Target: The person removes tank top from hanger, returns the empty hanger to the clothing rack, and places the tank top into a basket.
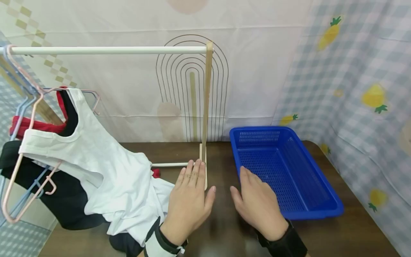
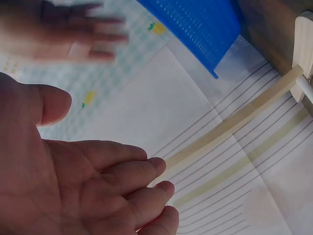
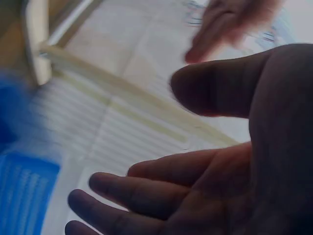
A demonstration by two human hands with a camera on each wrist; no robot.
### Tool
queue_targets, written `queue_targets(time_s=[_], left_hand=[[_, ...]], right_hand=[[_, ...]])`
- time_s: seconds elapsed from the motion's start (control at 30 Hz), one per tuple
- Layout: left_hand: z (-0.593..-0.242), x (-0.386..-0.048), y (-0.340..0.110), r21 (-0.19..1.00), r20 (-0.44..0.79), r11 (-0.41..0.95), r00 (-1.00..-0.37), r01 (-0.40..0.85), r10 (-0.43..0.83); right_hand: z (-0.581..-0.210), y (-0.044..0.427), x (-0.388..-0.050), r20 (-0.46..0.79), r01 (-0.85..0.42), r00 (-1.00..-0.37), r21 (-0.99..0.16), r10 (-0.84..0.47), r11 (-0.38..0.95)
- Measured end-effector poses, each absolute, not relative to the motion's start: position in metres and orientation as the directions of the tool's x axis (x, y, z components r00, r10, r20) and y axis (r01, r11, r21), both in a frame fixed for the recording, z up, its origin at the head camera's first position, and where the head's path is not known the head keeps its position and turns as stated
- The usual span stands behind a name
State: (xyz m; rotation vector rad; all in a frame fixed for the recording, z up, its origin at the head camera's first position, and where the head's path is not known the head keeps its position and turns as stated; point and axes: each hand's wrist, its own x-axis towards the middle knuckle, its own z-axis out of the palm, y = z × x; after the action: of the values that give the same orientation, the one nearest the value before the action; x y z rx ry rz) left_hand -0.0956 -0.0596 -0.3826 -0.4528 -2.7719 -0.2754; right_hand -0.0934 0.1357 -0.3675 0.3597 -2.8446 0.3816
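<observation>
My left hand [image 1: 188, 200] hovers with straight fingers in front of the rack's wooden upright [image 1: 207, 103]; its palm is bare in the left wrist view. My right hand [image 1: 258, 203] is held out beside the near left edge of a blue plastic basket [image 1: 308, 203], its fingers extended and holding nothing. Left of my left hand, a white sleeveless top [image 1: 118, 175] hangs on a pink hanger [image 1: 13, 192]. Black garments [image 1: 64, 200] with red parts hang behind it, partly hidden, along with blue hangers [image 1: 24, 107].
The white rail [image 1: 109, 50] of the rack runs across the left, with a lower white bar [image 1: 168, 165] near the table. A brown table [image 1: 221, 235] lies under everything. Patterned cloth [image 1: 257, 71] covers the back, and checked cloth [image 1: 363, 125] the right side.
</observation>
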Motion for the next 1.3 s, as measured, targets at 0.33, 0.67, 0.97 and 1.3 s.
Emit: queue_targets(time_s=[0.33, 0.67, 0.97, 1.3], left_hand=[[-0.396, -0.095, -0.073, 0.124, 0.534, 0.926, -0.811, 0.356, 0.239], [-0.397, -0.105, -0.127, 0.101, 0.739, 0.959, -0.666, 0.266, 0.107], [-0.325, -0.117, -0.205, 0.142, 0.929, 0.978, -0.363, 0.155, -0.078], [-0.258, -0.115, -0.239, 0.393, 0.898, 0.915, -0.179, -0.087, -0.403]], right_hand=[[-0.391, 0.158, -0.083, 0.191, -0.198, -0.968, -0.170, -0.165, 0.965], [-0.393, 0.166, -0.075, 0.034, -0.139, -0.990, -0.151, -0.136, 0.979], [-0.397, 0.167, -0.071, 0.072, -0.163, -0.985, -0.134, -0.154, 0.978], [-0.395, 0.167, -0.069, 0.067, -0.157, -0.987, -0.129, -0.149, 0.979]])
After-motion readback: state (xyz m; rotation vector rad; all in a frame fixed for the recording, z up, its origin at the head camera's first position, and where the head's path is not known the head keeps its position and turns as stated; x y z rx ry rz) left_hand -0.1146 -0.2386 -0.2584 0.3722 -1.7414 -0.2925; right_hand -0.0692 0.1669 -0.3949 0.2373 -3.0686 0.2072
